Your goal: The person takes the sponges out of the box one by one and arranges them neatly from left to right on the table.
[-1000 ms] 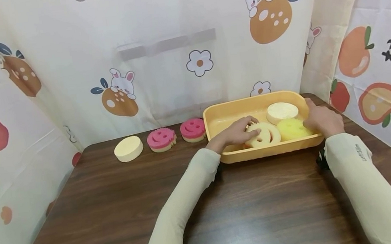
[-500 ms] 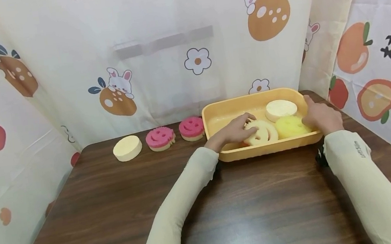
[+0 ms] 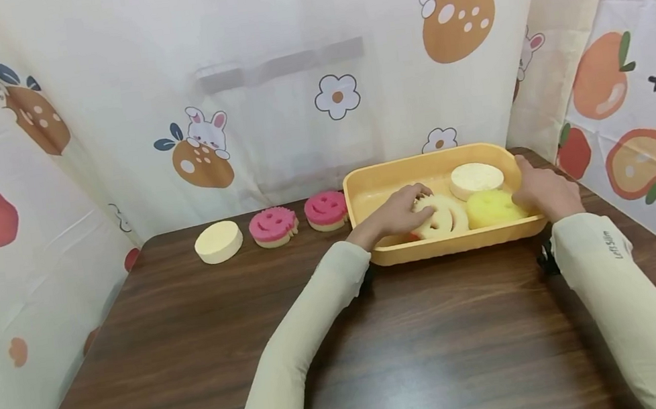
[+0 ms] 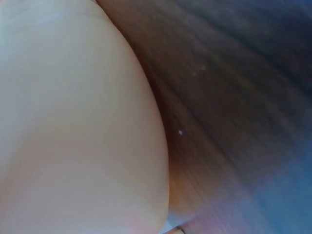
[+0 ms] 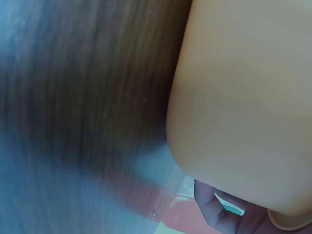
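A shallow yellow-orange plastic tray (image 3: pixel 382 175) stands at the back right of the table. Inside its left half, my left hand (image 3: pixel 396 214) holds a pale cream smiley-face sponge (image 3: pixel 445 216), thumb in front and fingers at its far edge. Something red shows under that sponge, mostly hidden. My right hand (image 3: pixel 550 192) grips the tray's right end; in the right wrist view, fingers (image 5: pixel 207 197) curl against the outside of the wall. Beside that hand lies a bright yellow sponge (image 3: pixel 492 209), with a round cream-white sponge (image 3: pixel 476 179) behind it. The left wrist view shows mainly the tray wall (image 4: pixel 87 122).
Left of the tray, along the back edge of the dark wooden table (image 3: pixel 199 354), lie a pink smiley sponge (image 3: pixel 326 209), another pink smiley sponge (image 3: pixel 272 225) and a round cream sponge (image 3: pixel 219 241). Printed curtains (image 3: pixel 282 122) hang close behind and on both sides.
The head view has shifted slightly. Both hands keep their places on the smiley sponge and the tray, and the sponges lie as before.
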A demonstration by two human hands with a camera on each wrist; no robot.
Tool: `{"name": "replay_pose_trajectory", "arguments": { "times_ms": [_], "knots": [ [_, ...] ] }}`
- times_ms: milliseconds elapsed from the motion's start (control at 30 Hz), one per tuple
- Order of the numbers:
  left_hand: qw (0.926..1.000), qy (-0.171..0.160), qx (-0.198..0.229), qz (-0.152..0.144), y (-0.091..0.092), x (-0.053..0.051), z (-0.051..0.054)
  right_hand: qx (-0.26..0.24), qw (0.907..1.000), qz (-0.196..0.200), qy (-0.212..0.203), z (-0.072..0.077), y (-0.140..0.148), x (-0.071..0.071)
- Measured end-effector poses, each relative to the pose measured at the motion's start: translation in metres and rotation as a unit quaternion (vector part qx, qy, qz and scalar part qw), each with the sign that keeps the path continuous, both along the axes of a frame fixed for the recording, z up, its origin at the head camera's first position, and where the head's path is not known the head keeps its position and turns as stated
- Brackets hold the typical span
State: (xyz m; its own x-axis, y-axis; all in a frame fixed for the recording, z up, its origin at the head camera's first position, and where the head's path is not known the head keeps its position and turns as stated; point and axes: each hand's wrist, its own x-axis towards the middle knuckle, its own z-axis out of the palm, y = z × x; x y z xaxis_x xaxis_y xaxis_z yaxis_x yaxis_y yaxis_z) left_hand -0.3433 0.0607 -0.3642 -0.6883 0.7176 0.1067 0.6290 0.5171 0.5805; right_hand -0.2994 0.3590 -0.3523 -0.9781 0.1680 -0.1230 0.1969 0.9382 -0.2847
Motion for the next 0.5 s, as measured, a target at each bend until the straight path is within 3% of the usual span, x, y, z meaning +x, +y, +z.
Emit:
{"name": "replay_pose_trajectory", "arguments": {
  "times_ms": [233,500],
  "knots": [
    [0.9996,0.022,0.002,0.017,-0.0031,0.0004,0.0025,-0.015,0.9997,0.009,-0.015,0.0013,0.0001,0.0029],
    [0.9984,0.047,0.011,0.028,-0.0048,-0.0012,0.0081,-0.014,0.9995,0.029,0.0,0.0042,0.0034,0.0014]
  ]
}}
